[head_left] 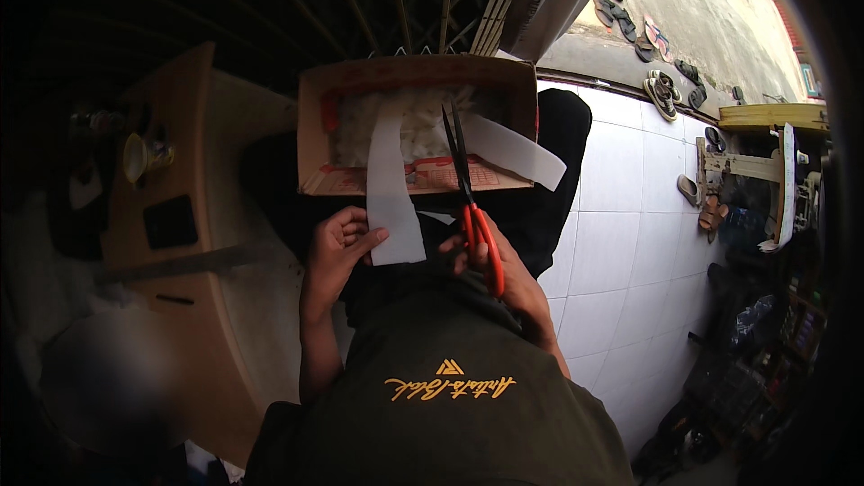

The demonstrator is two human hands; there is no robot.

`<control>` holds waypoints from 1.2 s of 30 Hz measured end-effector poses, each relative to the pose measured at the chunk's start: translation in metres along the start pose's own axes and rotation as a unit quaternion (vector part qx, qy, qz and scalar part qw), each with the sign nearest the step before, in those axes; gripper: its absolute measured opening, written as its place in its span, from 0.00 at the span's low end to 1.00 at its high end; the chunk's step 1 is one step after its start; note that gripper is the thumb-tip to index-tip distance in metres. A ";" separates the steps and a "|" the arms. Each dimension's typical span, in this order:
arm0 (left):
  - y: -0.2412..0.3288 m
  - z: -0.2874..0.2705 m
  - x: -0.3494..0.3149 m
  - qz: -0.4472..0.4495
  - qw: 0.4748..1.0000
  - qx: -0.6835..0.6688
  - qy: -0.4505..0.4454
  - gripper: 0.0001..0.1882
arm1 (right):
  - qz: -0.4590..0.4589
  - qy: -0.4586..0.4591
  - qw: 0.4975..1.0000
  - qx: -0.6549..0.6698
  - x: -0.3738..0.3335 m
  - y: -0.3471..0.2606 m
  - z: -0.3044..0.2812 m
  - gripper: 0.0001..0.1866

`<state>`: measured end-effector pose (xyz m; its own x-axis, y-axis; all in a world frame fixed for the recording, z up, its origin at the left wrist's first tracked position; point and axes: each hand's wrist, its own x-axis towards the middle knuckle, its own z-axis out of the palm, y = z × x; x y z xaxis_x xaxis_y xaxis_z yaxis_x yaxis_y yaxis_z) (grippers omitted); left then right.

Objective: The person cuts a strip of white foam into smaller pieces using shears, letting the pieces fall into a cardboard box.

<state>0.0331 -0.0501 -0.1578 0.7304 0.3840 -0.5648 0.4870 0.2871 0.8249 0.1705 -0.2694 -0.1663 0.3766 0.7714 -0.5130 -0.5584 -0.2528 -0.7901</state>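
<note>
1. Pinching the near end of a long strip [393, 207], the left hand [337, 247] in the head view has its thumb on top, maybe to keep it from slipping.
2. This strip reaches over the box [335, 182]; I cannot tell if its far end touches the white bits [418, 117] inside.
3. The right hand [513, 279] holds the scissors [465, 180] by their red handles, blades pointing away, perhaps for safety.
4. A second strip [522, 155] hangs over the box's right side.
5. The box sits by the legs [567, 126], perhaps so both hands reach it.
</note>
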 end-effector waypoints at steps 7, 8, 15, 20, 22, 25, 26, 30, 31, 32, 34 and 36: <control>0.041 0.032 0.060 0.149 0.967 -0.196 0.073 0.14 | -0.015 -0.003 1.000 -0.013 0.002 0.004 -0.001 0.40; 0.041 0.036 0.075 0.169 0.960 -0.207 0.077 0.14 | -0.017 -0.002 1.000 -0.020 0.002 0.004 -0.002 0.40; 0.045 0.054 0.103 0.178 0.964 -0.194 0.042 0.15 | -0.021 0.020 0.994 -0.103 -0.006 0.001 -0.003 0.40; 0.041 0.051 0.088 0.109 0.983 -0.146 -0.022 0.13 | 0.009 0.053 0.984 -0.171 -0.010 -0.010 0.000 0.39; 0.039 0.048 0.084 0.113 0.981 -0.145 -0.059 0.13 | 0.007 0.051 0.984 -0.170 -0.011 -0.007 0.000 0.40; 0.042 0.045 0.082 0.114 0.983 -0.128 -0.071 0.14 | -0.003 0.044 0.987 -0.156 -0.012 0.002 -0.003 0.40; 0.042 0.044 0.082 0.102 0.984 -0.128 -0.069 0.14 | -0.006 0.042 0.987 -0.154 -0.013 0.002 -0.003 0.41; 0.042 0.043 0.082 0.072 0.987 -0.134 -0.059 0.14 | -0.013 0.048 0.985 -0.163 -0.015 0.000 -0.003 0.37; 0.042 0.043 0.082 0.070 0.986 -0.137 -0.056 0.14 | -0.005 0.050 0.985 -0.166 -0.015 -0.002 -0.002 0.35; 0.042 0.044 0.083 0.071 0.988 -0.129 -0.054 0.14 | 0.003 0.052 0.984 -0.170 -0.015 -0.004 -0.002 0.33; 0.040 0.044 0.084 0.074 0.990 -0.113 -0.051 0.15 | 0.015 0.060 0.985 -0.161 -0.015 -0.005 -0.002 0.29; 0.040 0.045 0.085 0.069 0.991 -0.109 -0.040 0.15 | 0.022 0.069 0.988 -0.136 -0.014 -0.005 -0.002 0.24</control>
<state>0.1360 -0.0455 -0.1717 0.8229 0.3651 -0.4354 0.2701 0.4227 0.8651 0.1694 -0.2806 -0.1558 0.4645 0.6737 -0.5748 -0.3642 -0.4463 -0.8174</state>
